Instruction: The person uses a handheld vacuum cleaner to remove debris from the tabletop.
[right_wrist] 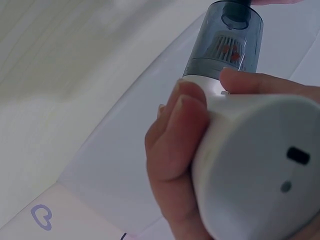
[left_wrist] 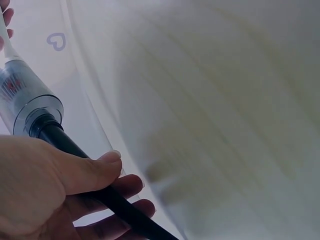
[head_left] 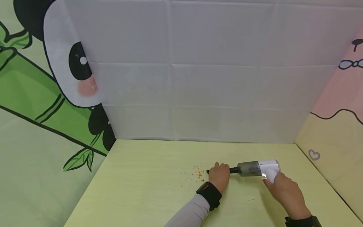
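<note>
A white handheld vacuum cleaner with a clear grey dust cup is held level over the table by both hands. My right hand grips its white handle, fingers wrapped round it in the right wrist view. Around the black nozzle tube curl the thumb and fingers of my left hand. The nozzle's tip points left, at the edge of scattered orange crumbs. Inside the cup, a few orange bits lie against the ribbed filter.
The pale yellow table stretches out on both sides of the hands. A light grey panel stands along its back edge. Printed sheets with cartoon drawings hang at the left and right. Small dark marks lie on the table below the vacuum.
</note>
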A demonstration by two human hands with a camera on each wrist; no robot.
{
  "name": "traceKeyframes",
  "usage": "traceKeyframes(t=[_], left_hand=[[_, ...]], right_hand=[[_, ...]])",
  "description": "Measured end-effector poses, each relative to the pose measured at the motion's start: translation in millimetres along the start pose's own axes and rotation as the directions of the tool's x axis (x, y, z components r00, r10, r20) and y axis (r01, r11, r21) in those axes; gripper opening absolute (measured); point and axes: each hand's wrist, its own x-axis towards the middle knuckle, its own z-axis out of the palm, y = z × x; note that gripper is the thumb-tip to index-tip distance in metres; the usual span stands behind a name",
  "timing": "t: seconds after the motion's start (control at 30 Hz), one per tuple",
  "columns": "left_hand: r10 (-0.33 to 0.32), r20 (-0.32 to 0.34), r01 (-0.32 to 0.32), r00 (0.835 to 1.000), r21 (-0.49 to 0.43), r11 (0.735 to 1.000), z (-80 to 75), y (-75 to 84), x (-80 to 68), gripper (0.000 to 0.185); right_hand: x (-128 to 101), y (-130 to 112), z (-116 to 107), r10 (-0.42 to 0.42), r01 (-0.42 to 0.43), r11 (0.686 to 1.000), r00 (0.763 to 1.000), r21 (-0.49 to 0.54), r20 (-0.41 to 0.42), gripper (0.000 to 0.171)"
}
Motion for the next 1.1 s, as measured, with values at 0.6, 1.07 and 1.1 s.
traceKeyframes(t=[0.6, 1.07, 1.1], left_hand=[[-0.008, 0.007, 0.008, 1.0, 0.019, 1.0, 4.0, 5.2, 0.9, 0.016], [-0.007, -0.044, 0.009, 0.999, 0.034, 0.999, -0.4, 6.7, -6.8, 0.011], [-0.009, -0.044, 0.01, 0.999, 0.04, 0.999, -1.2, 7.1, -7.9, 0.011]], right_hand=[[5.2, 7.5, 2.2, -0.032, 0.032, 0.999, 0.999, 0.005, -0.008, 0.054], [2.6, 9.3, 4.0, -0.078, 0.078, 0.997, 0.995, -0.007, -0.056, 0.05], [2.3, 8.8, 4.0, -0.08, 0.079, 0.997, 0.995, -0.009, -0.061, 0.049]])
